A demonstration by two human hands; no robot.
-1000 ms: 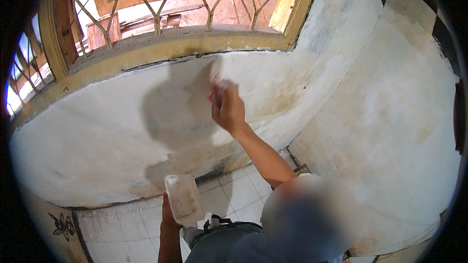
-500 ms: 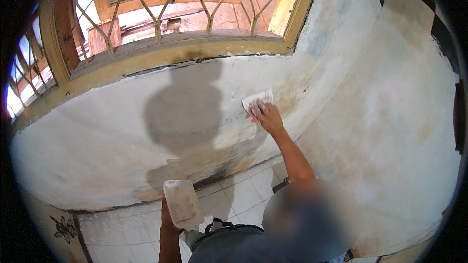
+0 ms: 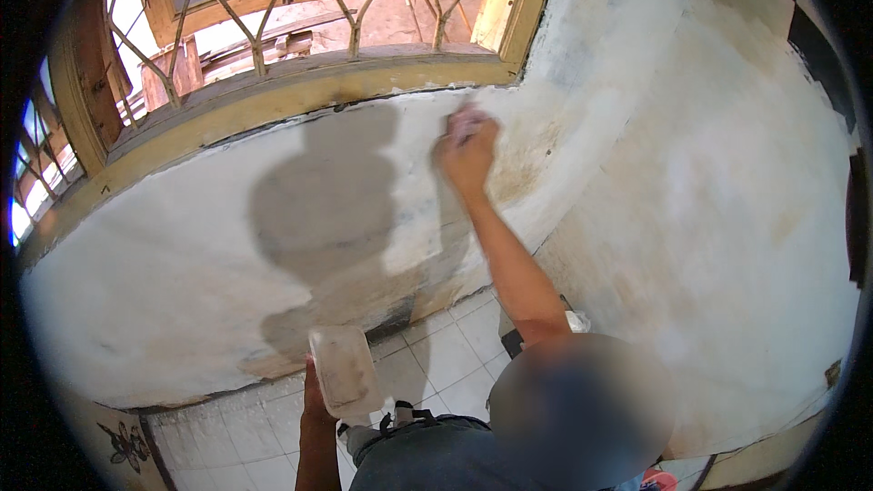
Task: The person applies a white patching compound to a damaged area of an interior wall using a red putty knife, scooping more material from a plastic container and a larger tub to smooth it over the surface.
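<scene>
My left hand (image 3: 313, 393) grips a shallow rectangular white tub (image 3: 347, 373) by its left side, low in front of me; its inside is smeared greyish. My right arm reaches out to the wall (image 3: 418, 182) under the window. Up there my right hand (image 3: 468, 153) is closed around a thin white-and-pink piece (image 3: 469, 121), just below the window frame. Fingers and blur hide most of that piece, so its kind is unclear. The wall is whitish, with brown and grey stains, and carries my shadow.
A yellow wooden window frame (image 3: 300, 114) with a metal grille (image 3: 353, 27) runs above the wall. At the right a second stained wall (image 3: 709, 218) meets it in a corner. White floor tiles (image 3: 455, 345) lie below. A red object (image 3: 659, 480) shows at the bottom edge.
My right hand has moved up and left along the wall, and the flat piece in it has turned, showing less of its white face. The tub stays in my left hand.
</scene>
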